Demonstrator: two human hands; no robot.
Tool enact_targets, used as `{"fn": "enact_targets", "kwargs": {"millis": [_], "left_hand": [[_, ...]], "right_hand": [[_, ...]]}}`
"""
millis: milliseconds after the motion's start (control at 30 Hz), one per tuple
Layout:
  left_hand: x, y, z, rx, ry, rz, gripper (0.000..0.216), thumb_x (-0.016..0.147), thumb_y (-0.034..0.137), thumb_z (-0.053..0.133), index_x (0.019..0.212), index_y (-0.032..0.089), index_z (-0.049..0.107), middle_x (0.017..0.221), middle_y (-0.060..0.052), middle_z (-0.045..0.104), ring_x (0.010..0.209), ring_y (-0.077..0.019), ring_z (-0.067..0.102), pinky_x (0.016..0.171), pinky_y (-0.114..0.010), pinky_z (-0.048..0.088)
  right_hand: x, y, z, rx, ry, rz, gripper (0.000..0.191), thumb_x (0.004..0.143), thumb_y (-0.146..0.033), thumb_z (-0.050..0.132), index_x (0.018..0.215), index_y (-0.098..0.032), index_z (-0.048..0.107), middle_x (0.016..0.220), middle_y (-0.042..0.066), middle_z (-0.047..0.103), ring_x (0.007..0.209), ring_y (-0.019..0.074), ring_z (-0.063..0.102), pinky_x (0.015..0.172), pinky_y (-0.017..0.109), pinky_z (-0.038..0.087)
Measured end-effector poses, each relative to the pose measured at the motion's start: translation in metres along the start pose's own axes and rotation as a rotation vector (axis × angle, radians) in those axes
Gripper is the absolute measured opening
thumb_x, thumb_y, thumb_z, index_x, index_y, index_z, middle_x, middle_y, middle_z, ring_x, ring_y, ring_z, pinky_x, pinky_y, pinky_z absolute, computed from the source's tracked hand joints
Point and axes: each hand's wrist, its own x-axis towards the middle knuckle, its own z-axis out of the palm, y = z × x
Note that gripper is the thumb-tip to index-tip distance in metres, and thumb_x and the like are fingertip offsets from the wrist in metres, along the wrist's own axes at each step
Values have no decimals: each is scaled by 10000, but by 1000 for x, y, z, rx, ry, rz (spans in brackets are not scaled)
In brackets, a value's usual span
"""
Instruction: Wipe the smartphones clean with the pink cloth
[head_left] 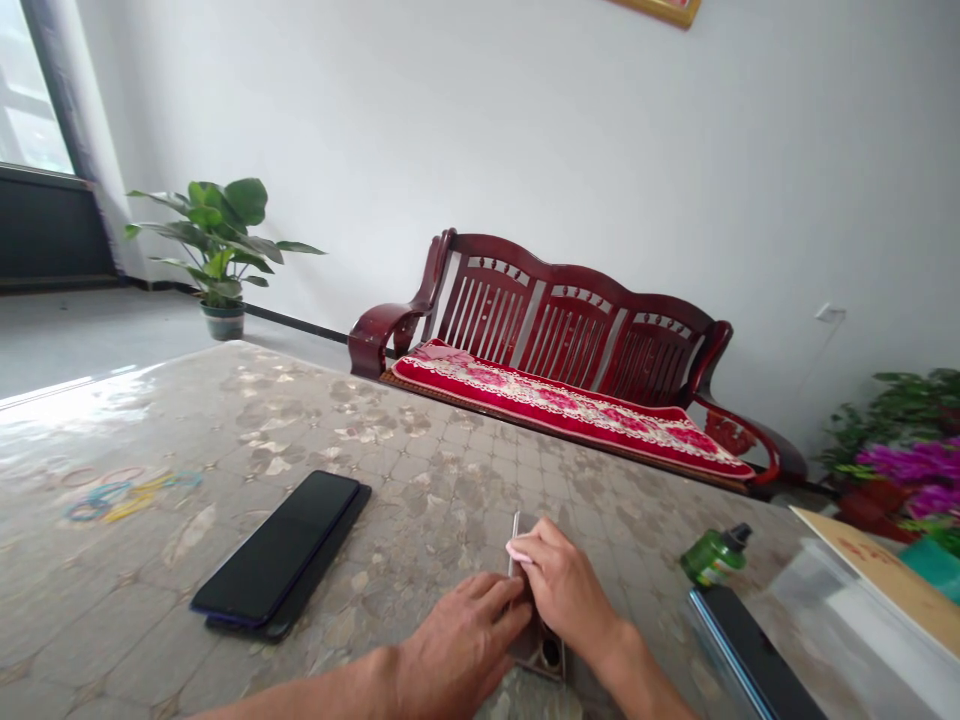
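Note:
Near the table's front edge lies a clear phone case (517,525), lengthwise away from me, with a dark round opening at its near end. My left hand (465,630) comes over it from the left, its bent fingers holding the case's middle down. Above the case's far half, my right hand (562,580) is closed in a pinch. A small pale pink piece (516,550), perhaps a cloth or tissue, shows at its fingertips, against the case. Both hands hide much of the case.
Two stacked dark phones (281,550) lie to the left, with coloured rubber bands (124,495) beyond. On the right are a green bottle (716,555), another phone (757,650) and a translucent box (862,610). A wooden bench (562,330) stands behind the table (420,500).

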Motion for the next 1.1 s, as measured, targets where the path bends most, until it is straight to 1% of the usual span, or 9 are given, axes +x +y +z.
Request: {"fn": "enact_targets", "kwargs": {"millis": [100,333,400,533,633,800,900,1000,1100], "left_hand": [[0,1,-1,-16,-6,-5,337,932,207,544,1264,214,487,1240,-67,568,1162,-250,502,1050,-375,398],[-1,3,-8,-56,-34,-28,342,938,214,530,1275,242,483,1248,-55,560,1117,-235,524,1012,-353,424],[-1,2,-6,-47,-27,-25,342,934,214,537,1271,241,488,1249,-58,559,1128,-240,519,1018,-357,420],[-1,0,0,-45,-10,-24,378,915,206,573,1280,243,482,1286,-49,542,1179,-246,490,1056,-367,390],[0,1,-1,-42,-7,-27,346,932,221,560,1270,241,488,1295,-52,536,1173,-242,495,1050,-368,394],[0,5,-10,11,-38,14,392,953,203,523,1338,204,444,1268,-82,561,1148,-237,509,1031,-361,402],[0,5,-11,37,-41,28,388,943,175,527,1325,212,465,1268,-87,567,1137,-243,515,1020,-371,407],[0,4,-9,36,-31,34,443,943,181,531,1372,207,422,1300,-92,553,1148,-247,511,1022,-371,407],[1,4,-7,32,-13,40,477,956,199,523,1408,191,370,1325,-89,541,1168,-243,498,1036,-365,397]], "right_hand": [[-6,2,1,30,7,-15,298,941,-126,430,928,-247,701,886,23,583,818,136,582,752,223,449],[16,8,0,-59,63,78,297,934,-112,439,919,-230,711,877,27,587,821,133,584,753,213,426],[13,5,-1,-47,57,79,302,922,-93,440,900,-228,709,870,24,578,801,126,580,740,207,422],[-7,-4,-4,23,3,29,279,900,-79,465,888,-236,696,875,14,573,801,123,578,735,202,426],[-18,-6,-5,69,-24,8,279,912,-91,458,902,-240,694,886,14,579,808,122,585,734,200,435],[-2,8,-4,-20,37,62,305,935,-115,436,942,-242,713,882,26,592,830,135,592,769,214,437],[8,17,-3,-72,78,115,310,942,-127,425,951,-236,716,893,32,594,830,134,597,767,207,434],[3,17,-2,-83,64,117,309,930,-116,428,926,-241,711,878,24,588,808,128,592,745,200,424],[-13,8,-5,-52,25,80,295,919,-115,436,908,-247,700,875,16,580,806,129,584,742,202,420]]}}
